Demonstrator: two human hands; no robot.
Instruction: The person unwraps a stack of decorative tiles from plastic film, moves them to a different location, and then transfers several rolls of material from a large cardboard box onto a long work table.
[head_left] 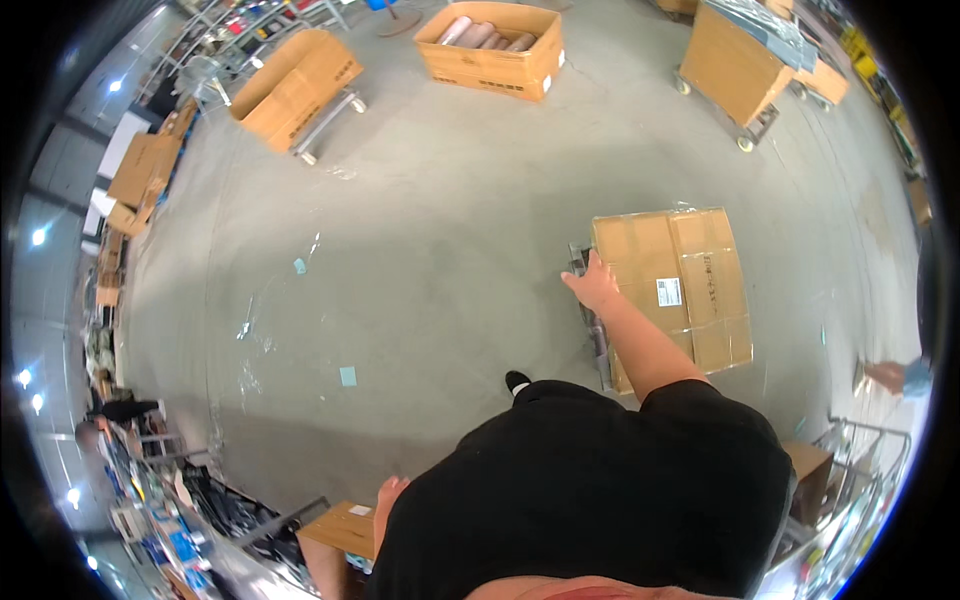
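Note:
My right hand (592,283) reaches out over the left edge of a large flat cardboard carton (640,262), its thumb and fingers spread apart. The carton has a white label and clear tape along its edges. Along its left side, under and below my hand, runs a long dark strip that looks wrapped in clear plastic (600,345). My left hand (388,492) shows only in part at my left side, next to a small brown box (340,527). Its fingers are mostly hidden, and I cannot make out anything in them.
An open carton of rolls (490,68) stands ahead. Another open carton (290,95) sits on a wheeled cart at far left; a loaded cart (735,75) is at far right. Plastic scraps (347,376) lie on the floor. Another person's hand (885,377) shows at right, near a wire trolley (870,450).

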